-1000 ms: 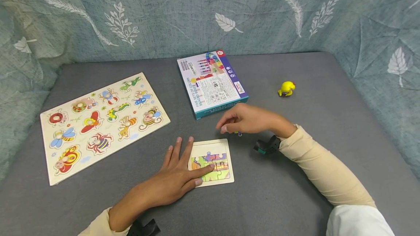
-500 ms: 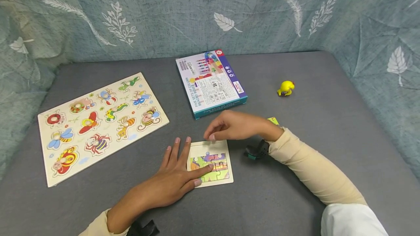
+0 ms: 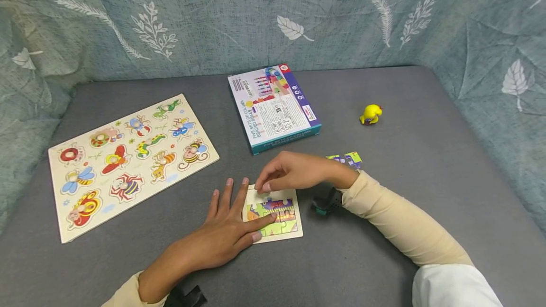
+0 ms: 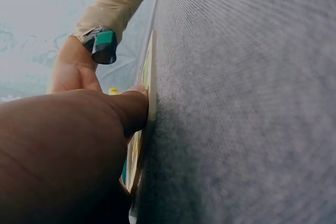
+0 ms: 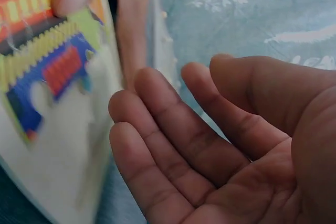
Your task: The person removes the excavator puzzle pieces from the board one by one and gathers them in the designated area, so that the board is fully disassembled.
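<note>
My left hand [image 3: 222, 236] lies with fingers spread over the left side of a small wooden jigsaw board [image 3: 299, 221]. Its index finger and thumb rest on the coloured pieces [image 3: 286, 228] in the lower part of the frame. In the left wrist view, the left thumb [image 4: 135, 106] touches the thin board [image 4: 153, 66]. My right hand [image 3: 294, 170] hovers over the board's bare upper strip, with thumb and index fingertips close together. In the right wrist view, the right hand [image 5: 231, 145] has loosely bent fingers, with nothing seen between them.
Loose puzzle pieces [image 3: 353, 159] lie beside the right wrist, partly covered. A bead-set box [image 3: 275, 108] lies behind the hands. Left of them is a large insect peg puzzle [image 3: 132, 165]. A yellow toy duck [image 3: 371, 114] stands at the back right.
My right hand has moved left and towards me, from beside the loose pieces to above the board's top edge, uncovering those pieces. The left hand has stayed on the board.
</note>
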Tool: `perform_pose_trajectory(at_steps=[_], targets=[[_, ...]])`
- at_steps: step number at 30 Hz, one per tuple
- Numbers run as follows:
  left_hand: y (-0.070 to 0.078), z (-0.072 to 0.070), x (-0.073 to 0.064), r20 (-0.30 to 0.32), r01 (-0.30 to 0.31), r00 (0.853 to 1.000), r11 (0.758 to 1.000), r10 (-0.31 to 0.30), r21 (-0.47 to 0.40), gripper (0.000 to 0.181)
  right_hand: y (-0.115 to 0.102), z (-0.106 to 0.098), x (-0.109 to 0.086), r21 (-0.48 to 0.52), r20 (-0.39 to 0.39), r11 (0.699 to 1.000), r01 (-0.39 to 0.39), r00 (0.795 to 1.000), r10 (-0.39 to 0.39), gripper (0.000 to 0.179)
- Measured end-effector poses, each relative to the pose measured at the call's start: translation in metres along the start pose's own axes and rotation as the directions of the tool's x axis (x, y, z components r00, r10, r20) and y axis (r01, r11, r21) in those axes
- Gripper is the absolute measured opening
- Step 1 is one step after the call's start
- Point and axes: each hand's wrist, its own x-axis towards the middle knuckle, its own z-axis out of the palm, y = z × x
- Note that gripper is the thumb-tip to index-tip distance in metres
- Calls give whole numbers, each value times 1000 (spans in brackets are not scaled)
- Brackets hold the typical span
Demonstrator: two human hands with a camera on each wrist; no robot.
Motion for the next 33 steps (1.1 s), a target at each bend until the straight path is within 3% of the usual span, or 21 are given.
perform_pose_trajectory(at_steps=[14, 33], targets=[[-3, 1, 1, 2, -2, 1000, 1000, 3, -28, 44, 2, 7, 4, 38, 4, 999, -22, 1000, 22, 23], [-5, 2, -1, -7, -36, 999, 999, 36, -22, 45, 0, 14, 15, 58, 19, 998, 3, 1000, -4, 22]])
